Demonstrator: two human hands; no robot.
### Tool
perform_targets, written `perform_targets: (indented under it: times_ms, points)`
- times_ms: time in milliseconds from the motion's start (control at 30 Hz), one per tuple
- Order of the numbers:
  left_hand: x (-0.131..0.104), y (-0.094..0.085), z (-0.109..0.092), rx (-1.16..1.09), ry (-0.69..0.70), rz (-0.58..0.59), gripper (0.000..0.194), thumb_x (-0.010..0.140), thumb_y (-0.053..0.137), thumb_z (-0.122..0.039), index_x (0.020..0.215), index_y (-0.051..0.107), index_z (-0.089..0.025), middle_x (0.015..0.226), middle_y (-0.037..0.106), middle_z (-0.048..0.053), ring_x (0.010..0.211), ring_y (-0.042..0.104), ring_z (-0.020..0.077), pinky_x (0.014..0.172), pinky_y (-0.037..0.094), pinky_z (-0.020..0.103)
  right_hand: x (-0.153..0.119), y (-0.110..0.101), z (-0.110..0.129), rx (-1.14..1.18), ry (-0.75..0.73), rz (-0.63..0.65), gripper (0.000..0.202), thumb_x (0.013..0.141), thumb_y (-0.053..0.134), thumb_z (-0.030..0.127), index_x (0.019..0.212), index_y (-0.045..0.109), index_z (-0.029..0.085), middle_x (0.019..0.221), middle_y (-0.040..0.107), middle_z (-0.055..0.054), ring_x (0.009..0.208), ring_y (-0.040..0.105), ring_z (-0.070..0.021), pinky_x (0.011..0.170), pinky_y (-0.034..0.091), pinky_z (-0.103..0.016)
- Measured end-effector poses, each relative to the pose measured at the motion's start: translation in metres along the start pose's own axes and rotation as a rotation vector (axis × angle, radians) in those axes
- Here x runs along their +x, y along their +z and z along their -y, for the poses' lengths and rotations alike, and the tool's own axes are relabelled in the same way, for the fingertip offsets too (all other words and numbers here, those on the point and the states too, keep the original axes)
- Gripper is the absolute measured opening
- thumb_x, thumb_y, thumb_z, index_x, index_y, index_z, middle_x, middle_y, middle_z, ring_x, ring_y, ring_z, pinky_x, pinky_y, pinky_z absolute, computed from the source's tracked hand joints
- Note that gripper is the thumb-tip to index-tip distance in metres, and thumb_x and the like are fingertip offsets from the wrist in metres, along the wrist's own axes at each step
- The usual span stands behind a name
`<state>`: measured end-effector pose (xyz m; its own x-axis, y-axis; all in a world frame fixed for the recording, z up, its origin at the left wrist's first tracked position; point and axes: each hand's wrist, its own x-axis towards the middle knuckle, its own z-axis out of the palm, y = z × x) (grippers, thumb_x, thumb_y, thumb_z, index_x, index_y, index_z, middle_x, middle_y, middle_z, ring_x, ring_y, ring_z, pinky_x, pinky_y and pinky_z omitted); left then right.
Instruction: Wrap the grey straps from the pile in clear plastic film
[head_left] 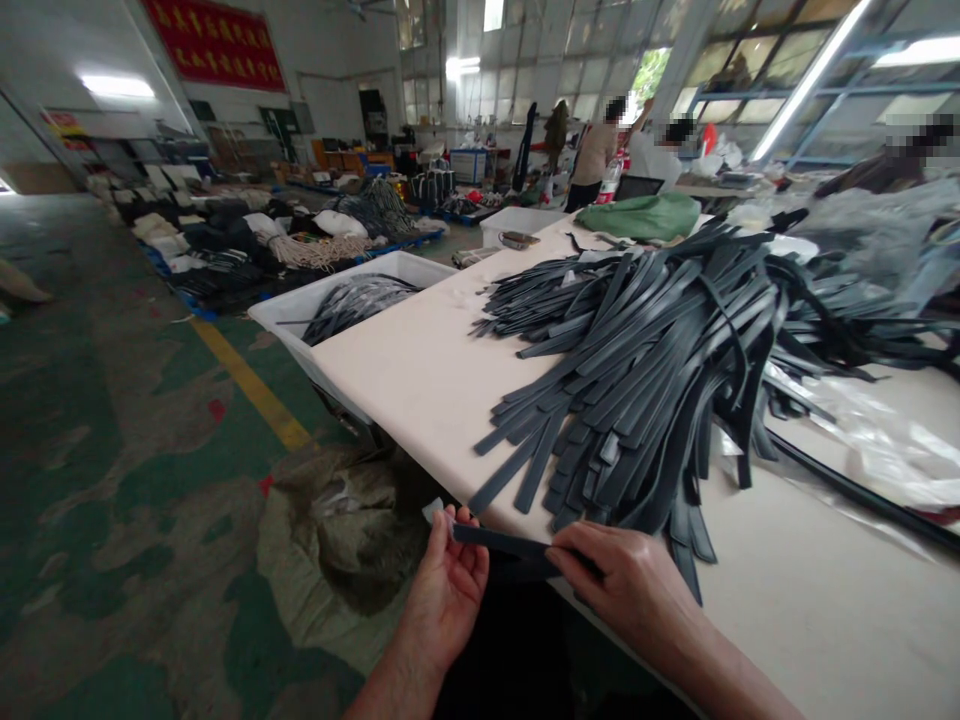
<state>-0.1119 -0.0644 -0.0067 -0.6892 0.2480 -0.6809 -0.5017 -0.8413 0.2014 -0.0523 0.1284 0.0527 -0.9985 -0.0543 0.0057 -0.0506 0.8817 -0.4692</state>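
Note:
Between my two hands a dark grey strap (501, 541) is stretched, just off the table's near edge. My left hand (452, 580) pinches its left end, where a small whitish piece (433, 511) sticks out past the fingertips; I cannot make out what that piece is. Further along, my right hand (616, 568) has its fingers closed round the strap. Right beyond the hands, a big heap of similar dark strips (645, 370) fans out over the cream tabletop (405, 370), some ends hanging near my right hand.
At the table's left side stands a white bin (281, 318) with more strips. An open woven sack (300, 560) sits on the floor below. Clear plastic sheeting (892, 440) and a green cloth bundle (641, 217) lie on the table. Several people (596, 155) are at the back.

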Motion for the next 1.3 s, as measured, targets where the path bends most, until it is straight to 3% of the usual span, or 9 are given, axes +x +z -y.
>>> perform_targets:
  times_ms: [233, 767, 1000, 1300]
  points:
    - [0.001, 0.001, -0.001, 0.009, 0.1, -0.027, 0.015, 0.096, 0.056, -0.02, 0.092, 0.07, -0.019, 0.088, 0.076, 0.001, 0.075, 0.072, 0.0109, 0.063, 0.06, 0.022, -0.004, 0.002, -0.002, -0.035, -0.073, -0.081, 0.028, 0.096, 0.049, 0.034, 0.077, 0.065, 0.022, 0.07, 0.068, -0.001, 0.067, 0.069, -0.0181, 0.061, 0.043, -0.027]
    - [0.0, 0.004, 0.005, 0.016, 0.095, -0.04, 0.013, 0.095, 0.057, -0.019, 0.092, 0.07, -0.019, 0.088, 0.075, 0.001, 0.075, 0.072, 0.0102, 0.064, 0.06, 0.022, -0.006, -0.003, -0.002, -0.058, -0.142, -0.077, 0.027, 0.096, 0.051, 0.029, 0.074, 0.065, 0.02, 0.068, 0.067, -0.001, 0.065, 0.066, -0.0161, 0.062, 0.041, -0.026]
    - [-0.002, 0.002, 0.009, 0.054, 0.09, -0.033, 0.013, 0.095, 0.057, -0.021, 0.094, 0.07, -0.019, 0.09, 0.075, 0.002, 0.072, 0.071, 0.0106, 0.06, 0.06, 0.022, -0.006, 0.004, -0.002, -0.047, -0.145, -0.18, 0.025, 0.094, 0.051, 0.025, 0.074, 0.065, 0.02, 0.067, 0.067, 0.0, 0.064, 0.066, -0.0155, 0.062, 0.04, -0.025]
    - [-0.02, 0.0, 0.04, 0.198, -0.025, 0.008, 0.019, 0.094, 0.052, -0.01, 0.091, 0.071, -0.013, 0.083, 0.076, 0.007, 0.071, 0.072, 0.0148, 0.06, 0.061, 0.023, 0.007, 0.013, 0.013, -0.146, -0.203, -0.222, 0.025, 0.091, 0.062, 0.023, 0.067, 0.061, 0.019, 0.063, 0.064, 0.001, 0.056, 0.059, -0.0143, 0.057, 0.035, -0.028]
